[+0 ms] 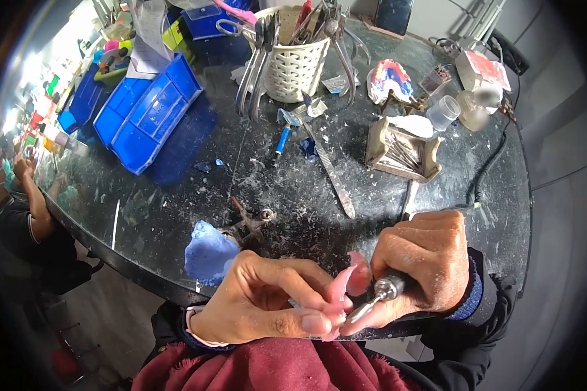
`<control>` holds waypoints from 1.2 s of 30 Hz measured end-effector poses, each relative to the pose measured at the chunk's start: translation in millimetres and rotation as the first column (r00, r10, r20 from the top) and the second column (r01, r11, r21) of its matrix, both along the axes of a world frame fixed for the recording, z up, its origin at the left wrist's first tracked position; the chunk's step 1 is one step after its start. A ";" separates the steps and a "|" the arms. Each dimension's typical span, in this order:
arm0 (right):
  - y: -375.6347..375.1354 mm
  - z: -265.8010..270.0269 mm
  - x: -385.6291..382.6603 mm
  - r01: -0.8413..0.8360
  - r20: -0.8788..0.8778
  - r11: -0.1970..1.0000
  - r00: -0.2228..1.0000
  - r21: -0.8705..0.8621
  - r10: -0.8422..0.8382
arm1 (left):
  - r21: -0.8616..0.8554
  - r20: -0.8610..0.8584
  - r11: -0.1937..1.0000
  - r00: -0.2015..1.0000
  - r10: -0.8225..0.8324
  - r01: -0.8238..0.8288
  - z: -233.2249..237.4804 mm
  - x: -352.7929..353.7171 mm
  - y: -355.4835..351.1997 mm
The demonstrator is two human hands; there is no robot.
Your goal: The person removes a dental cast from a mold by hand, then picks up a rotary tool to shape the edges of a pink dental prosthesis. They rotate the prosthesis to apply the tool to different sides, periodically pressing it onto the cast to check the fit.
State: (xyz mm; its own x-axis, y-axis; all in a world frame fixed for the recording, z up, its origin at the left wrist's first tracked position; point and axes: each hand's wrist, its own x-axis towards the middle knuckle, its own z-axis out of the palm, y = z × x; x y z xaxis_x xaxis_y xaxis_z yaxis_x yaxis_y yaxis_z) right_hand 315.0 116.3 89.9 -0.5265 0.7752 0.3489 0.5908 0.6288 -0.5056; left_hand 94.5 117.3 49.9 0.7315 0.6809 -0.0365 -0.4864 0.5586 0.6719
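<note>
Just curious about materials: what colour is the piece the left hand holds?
The piece is mostly pink; the head view shows it.

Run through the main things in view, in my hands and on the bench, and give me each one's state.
Pink piece: held in the left hand
Handpiece: gripped by the right hand, tip near the pink piece, contact unclear
Woven basket: upright, packed with tools
Metal spatula: lying flat
Small box: open, holding slim metal tools
Bench top: dusty, speckled white

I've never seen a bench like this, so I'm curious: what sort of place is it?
Probably a dental lab: the left hand holds a pink denture-like piece, the right hand a rotary handpiece, and a dental-arch model sits farther back.
</note>
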 end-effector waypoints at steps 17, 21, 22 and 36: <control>-2.4 -5.7 -3.1 -0.002 -0.007 0.995 1.000 -0.096 0.002 | -0.029 -0.005 0.999 0.999 0.038 -0.038 -3.4 0.8 -0.6; -2.2 -6.4 -3.5 -0.003 -0.004 0.995 1.000 -0.102 0.003 | -0.043 -0.007 0.999 1.000 0.024 -0.024 -2.3 0.1 -0.1; -2.1 -6.2 -3.6 -0.003 -0.001 0.995 1.000 -0.101 0.002 | -0.043 -0.011 0.999 1.000 0.021 -0.022 -1.9 0.1 0.1; 0.5 -6.5 0.0 -0.045 0.043 0.999 0.998 0.003 0.045 | 0.012 0.000 1.000 1.000 0.025 -0.025 -1.2 0.9 0.3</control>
